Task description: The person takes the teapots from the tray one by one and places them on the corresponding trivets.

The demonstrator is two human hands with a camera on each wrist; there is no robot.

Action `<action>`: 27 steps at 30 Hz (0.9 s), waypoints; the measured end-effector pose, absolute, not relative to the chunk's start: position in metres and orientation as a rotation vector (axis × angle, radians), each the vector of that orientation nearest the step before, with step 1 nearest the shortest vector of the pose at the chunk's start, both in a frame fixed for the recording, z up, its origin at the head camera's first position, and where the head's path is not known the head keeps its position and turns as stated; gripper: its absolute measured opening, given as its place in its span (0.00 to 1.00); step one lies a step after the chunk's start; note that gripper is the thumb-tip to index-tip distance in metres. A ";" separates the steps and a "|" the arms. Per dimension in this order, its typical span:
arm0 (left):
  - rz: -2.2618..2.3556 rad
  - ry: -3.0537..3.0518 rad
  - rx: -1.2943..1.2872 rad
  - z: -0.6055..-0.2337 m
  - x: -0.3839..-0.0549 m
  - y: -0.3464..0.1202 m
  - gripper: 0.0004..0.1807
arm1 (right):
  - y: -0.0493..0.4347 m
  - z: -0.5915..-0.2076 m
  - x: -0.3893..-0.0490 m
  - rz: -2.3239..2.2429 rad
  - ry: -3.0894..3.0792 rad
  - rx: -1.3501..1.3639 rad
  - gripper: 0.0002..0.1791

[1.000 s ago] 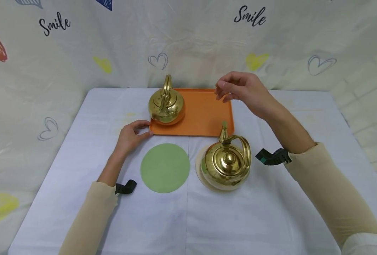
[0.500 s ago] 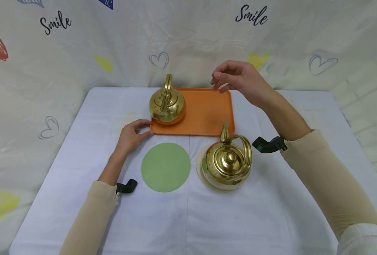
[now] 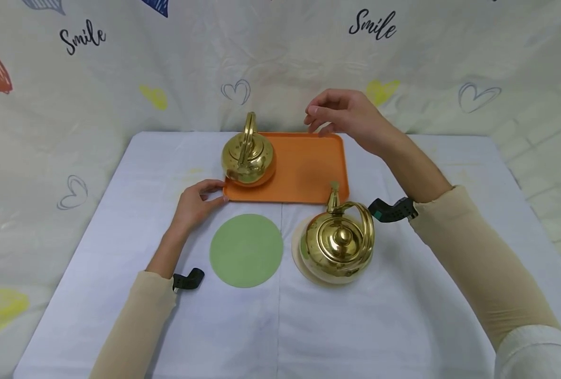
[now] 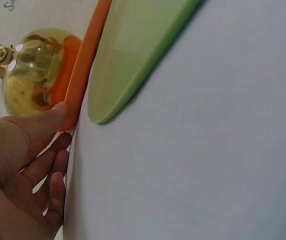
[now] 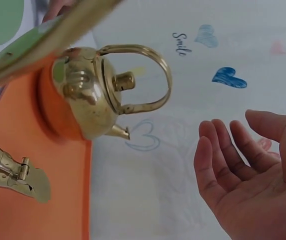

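At the back of the table lies an orange tray [image 3: 311, 171]. My left hand [image 3: 194, 204] holds its front left corner, the thumb on the front edge and fingers at the left side. A brass teapot [image 3: 248, 160] with an upright handle stands on the tray's left part. My right hand [image 3: 346, 115], loosely bent and holding nothing, hovers above the tray's back right corner. In the right wrist view its palm [image 5: 263, 200] shows bare. A second brass teapot [image 3: 339, 245] sits in front of the tray, spout pointing to the back and handle to the right.
A round green mat [image 3: 246, 251] lies on the white cloth [image 3: 233, 331] in front of the tray. A cream round mat [image 3: 300, 260] shows under the front teapot. A printed curtain [image 3: 280, 58] hangs directly behind the table.
My right hand has risen and shifted left over the back of the tray. My left hand, the tray and both teapots have stayed in place.
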State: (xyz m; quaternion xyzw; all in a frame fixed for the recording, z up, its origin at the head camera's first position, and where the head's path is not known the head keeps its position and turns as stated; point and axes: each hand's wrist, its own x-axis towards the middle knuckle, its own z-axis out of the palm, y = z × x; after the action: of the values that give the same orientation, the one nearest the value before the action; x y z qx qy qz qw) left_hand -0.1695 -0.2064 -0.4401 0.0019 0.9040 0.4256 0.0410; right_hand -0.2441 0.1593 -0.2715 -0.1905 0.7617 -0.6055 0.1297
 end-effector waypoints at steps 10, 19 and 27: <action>1.305 2.778 0.016 -0.439 -0.169 -0.206 0.23 | 0.150 -0.264 -0.248 -1.697 2.254 -0.609 0.10; 1.304 2.781 0.012 -0.438 -0.171 -0.205 0.23 | 0.149 -0.253 -0.255 -1.567 2.312 -0.677 0.11; 1.305 2.773 0.006 -0.440 -0.171 -0.206 0.23 | 0.141 -0.253 -0.266 -1.530 2.335 -0.689 0.10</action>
State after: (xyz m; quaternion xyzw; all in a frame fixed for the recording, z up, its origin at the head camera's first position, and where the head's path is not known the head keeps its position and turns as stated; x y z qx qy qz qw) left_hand -0.1705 -0.2057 -0.4395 0.0021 0.9042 0.4255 0.0383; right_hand -0.2659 0.1414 -0.2532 -0.2376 0.8049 -0.5273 0.1326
